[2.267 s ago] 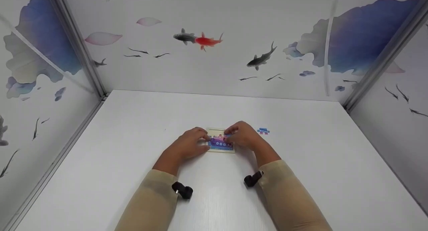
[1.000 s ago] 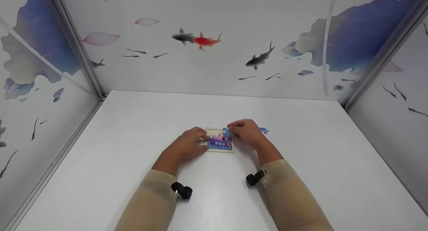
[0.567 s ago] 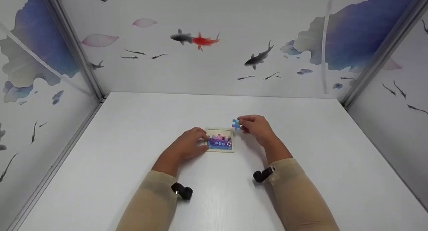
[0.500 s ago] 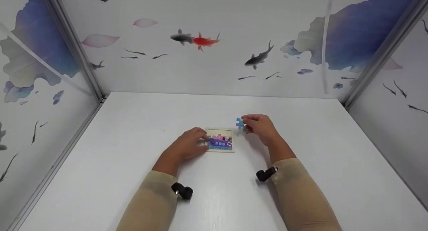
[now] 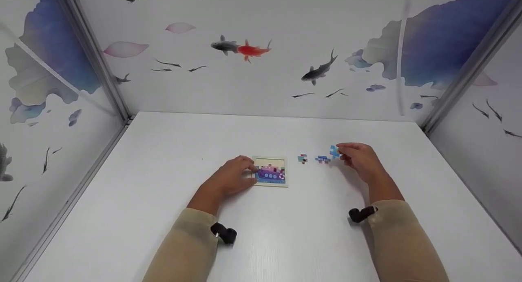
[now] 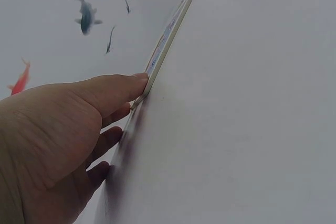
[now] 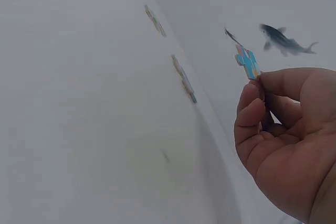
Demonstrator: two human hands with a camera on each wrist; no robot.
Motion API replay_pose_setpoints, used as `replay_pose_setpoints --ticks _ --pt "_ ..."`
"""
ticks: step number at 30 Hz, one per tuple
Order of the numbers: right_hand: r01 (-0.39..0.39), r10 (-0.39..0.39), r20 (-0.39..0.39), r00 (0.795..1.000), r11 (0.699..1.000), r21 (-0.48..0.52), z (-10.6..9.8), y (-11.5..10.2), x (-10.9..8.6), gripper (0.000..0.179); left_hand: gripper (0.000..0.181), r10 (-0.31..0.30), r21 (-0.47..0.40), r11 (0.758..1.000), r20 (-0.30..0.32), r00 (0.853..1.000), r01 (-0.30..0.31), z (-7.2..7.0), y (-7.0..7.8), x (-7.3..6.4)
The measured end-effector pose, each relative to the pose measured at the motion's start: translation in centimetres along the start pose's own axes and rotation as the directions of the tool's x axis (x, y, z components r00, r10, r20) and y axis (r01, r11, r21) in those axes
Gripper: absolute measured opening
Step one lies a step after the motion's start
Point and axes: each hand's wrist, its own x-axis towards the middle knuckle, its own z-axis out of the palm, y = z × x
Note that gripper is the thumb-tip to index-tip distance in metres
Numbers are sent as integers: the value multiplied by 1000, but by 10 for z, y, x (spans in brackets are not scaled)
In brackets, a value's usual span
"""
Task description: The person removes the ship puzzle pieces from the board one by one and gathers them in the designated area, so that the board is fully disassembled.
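In the head view a small framed jigsaw puzzle (image 5: 270,185) lies flat on the white table, its lower part filled with a pink-and-purple ship picture and its top strip pale. My left hand (image 5: 232,175) holds its left edge; in the left wrist view the thumb (image 6: 123,85) presses on the frame's rim. To the right, my right hand (image 5: 361,159) pinches a blue jigsaw piece (image 5: 334,152) between thumb and fingertips, raised above the table. Beside that hand lies a blue-and-pink jigsaw piece (image 5: 322,159), and another multicoloured piece (image 5: 302,158) lies nearer the frame.
The white table (image 5: 269,241) ends at a back wall (image 5: 261,86) printed with fish and petals. Side panels with metal corner posts stand left and right. A black wrist camera (image 5: 223,234) sits on the left sleeve, another camera (image 5: 362,214) on the right.
My right hand lifted a blue piece away from the frame's upper right and carried it rightward, past two pieces now uncovered on the table. The left hand has stayed at the frame.
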Motion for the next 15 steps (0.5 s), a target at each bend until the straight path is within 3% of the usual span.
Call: replay_pose_setpoints --ticks 7,15 --pt "-44 43 -31 999 997 -61 -30 13 3 43 39 19 -10 1000 7 1000 -19 0 -2 1" --pt "-90 88 -19 996 983 -161 -36 21 1 44 42 10 1 1000 12 1000 -10 2 -4 0"
